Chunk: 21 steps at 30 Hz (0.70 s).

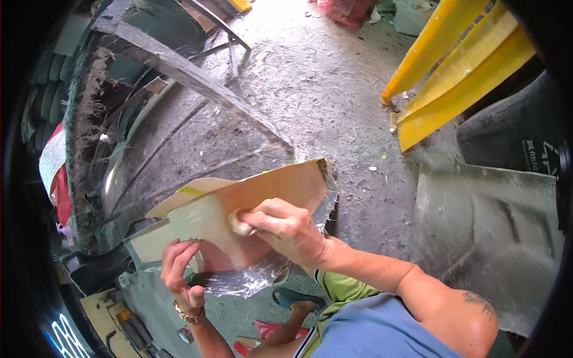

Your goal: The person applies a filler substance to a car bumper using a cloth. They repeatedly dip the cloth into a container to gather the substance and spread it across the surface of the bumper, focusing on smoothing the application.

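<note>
So the right hand (pixel 290 231) has a small pale wad (pixel 240 226) pinched between thumb and fingers, right on the face of the pinkish-beige panel (pixel 206 221), just in front of the person's body. The left hand (pixel 181 273) is kinda loosely spread, thumb apart, fingertips by the panel's near-left edge. Ragged shiny film (pixel 242 281) pokes out below.

The bare right hand (pixel 289 230) was pinched at the frame's centre; the bare left hand (pixel 181 273) curved loosely at lower left.
</note>
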Available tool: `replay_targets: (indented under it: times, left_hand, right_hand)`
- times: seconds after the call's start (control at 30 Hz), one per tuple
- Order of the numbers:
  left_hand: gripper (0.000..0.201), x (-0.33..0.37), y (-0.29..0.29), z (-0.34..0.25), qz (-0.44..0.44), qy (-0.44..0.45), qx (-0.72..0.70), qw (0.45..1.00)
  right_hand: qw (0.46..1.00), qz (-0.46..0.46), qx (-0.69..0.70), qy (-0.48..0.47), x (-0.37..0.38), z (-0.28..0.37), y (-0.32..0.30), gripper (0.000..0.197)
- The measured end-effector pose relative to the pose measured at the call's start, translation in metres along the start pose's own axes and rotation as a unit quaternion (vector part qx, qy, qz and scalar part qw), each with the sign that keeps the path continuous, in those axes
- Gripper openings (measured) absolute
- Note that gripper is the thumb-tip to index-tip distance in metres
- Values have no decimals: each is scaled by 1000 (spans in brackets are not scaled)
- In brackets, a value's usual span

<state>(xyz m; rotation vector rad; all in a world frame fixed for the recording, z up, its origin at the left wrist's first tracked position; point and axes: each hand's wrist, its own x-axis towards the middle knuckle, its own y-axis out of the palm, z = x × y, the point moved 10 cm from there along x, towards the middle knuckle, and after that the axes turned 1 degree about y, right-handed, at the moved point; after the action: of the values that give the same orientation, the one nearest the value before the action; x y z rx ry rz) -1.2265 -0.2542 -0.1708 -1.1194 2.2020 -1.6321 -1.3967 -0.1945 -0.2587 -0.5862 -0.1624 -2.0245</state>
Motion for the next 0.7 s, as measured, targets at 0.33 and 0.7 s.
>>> replay_targets:
  times: [0.33, 0.7]
  left_hand:
    - [81, 12, 0, -6, -12, 19, 0, 1000]
    - [80, 1, -6, 2, -12, 25, 6, 1000]
  right_hand:
    - [943, -37, -101, 314, -106, -255, -19, 18]
    - [982, 173, 14, -81, -15, 30, 23, 32]
